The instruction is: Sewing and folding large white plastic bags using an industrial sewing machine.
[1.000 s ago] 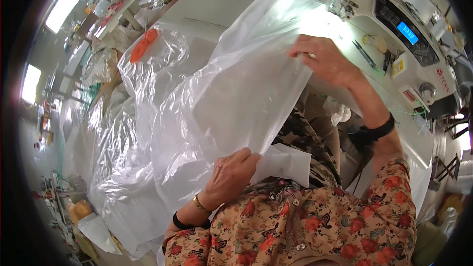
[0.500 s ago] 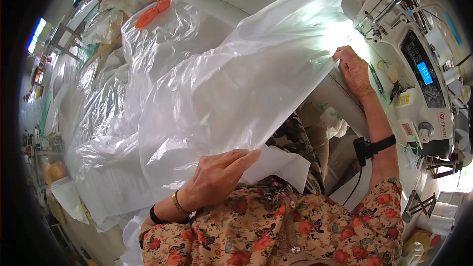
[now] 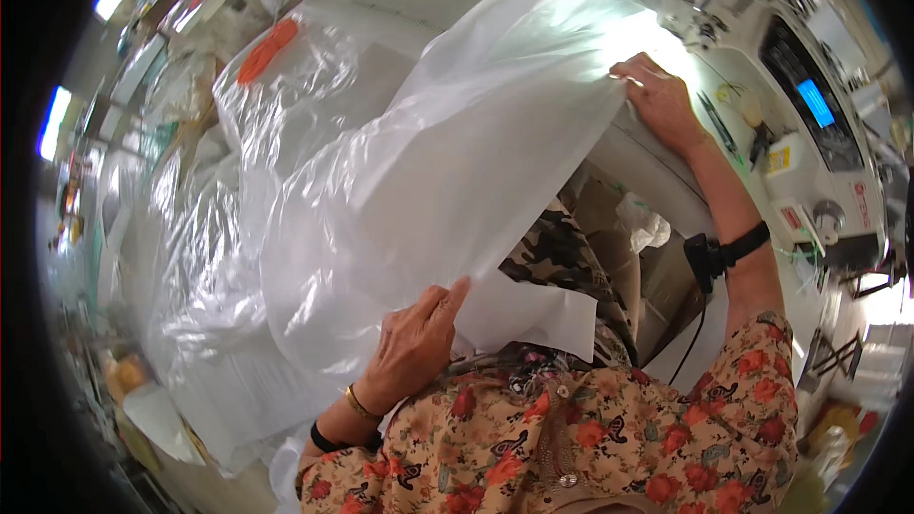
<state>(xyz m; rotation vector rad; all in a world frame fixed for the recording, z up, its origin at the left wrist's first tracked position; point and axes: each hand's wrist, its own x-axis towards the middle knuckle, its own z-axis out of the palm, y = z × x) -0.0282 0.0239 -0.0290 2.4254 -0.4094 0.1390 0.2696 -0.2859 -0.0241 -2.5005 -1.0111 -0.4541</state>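
A large translucent white plastic sheet (image 3: 428,200) stretches across the bench and hangs toward my lap. My right hand (image 3: 657,100) pinches its edge close to the lit needle area of a white sewing machine (image 3: 776,192). Nearer my body, my left hand (image 3: 416,338) grips the same edge between thumb and fingers. Between the two hands the edge runs taut on a slant. A loose flap (image 3: 543,319) of the sheet lies over my lap. Glare at the lamp hides where the sheet meets the needle.
An orange-red strip (image 3: 268,50) lies on crumpled clear plastic at the far left. Tweezers (image 3: 719,124) rest on the bench beside the machine. Below the bench edge, a clear plastic scrap (image 3: 645,223) shows. A cable hangs from my right wrist's black band (image 3: 745,246).
The whole view has tilted and shifted a little. Both hands keep their hold on the sheet's edge, and the left hand's fingers now point more steeply upward.
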